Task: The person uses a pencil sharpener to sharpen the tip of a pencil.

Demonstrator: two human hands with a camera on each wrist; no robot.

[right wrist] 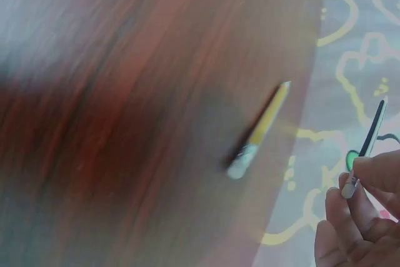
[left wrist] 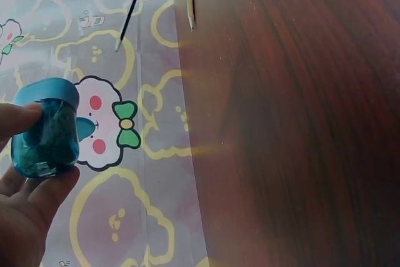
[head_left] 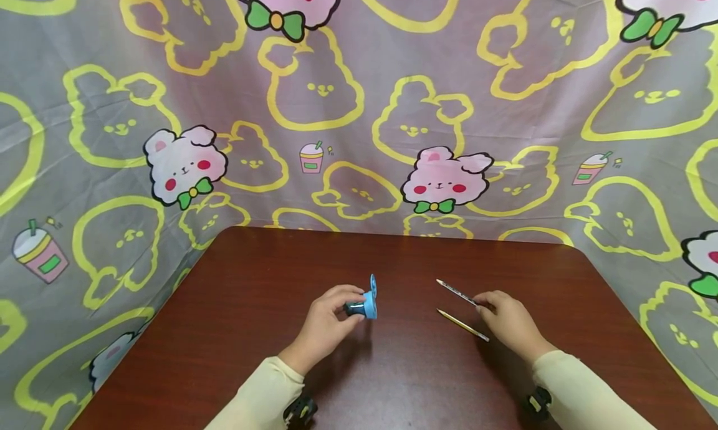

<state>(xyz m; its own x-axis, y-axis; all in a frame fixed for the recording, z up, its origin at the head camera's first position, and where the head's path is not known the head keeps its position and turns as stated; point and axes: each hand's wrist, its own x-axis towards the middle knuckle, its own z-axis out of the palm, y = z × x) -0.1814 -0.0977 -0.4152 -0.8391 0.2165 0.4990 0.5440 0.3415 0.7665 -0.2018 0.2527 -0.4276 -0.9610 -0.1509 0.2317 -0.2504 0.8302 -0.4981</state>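
My left hand grips a blue pencil sharpener above the table, left of the middle. Its lid stands flipped up, and in the left wrist view the see-through teal container shows between thumb and fingers. To the right, my right hand pinches a dark-and-white pencil close to its rear end. The pencil's pale tip points left, toward the sharpener but well apart from it. A yellow pencil lies on the table just in front of the right hand, its sharpened end pointing away to the left.
The dark red-brown wooden table has rounded far corners. Behind it and along both sides hangs a grey cloth printed with yellow outlines and bunnies. Black wrist devices show at the cream sleeves.
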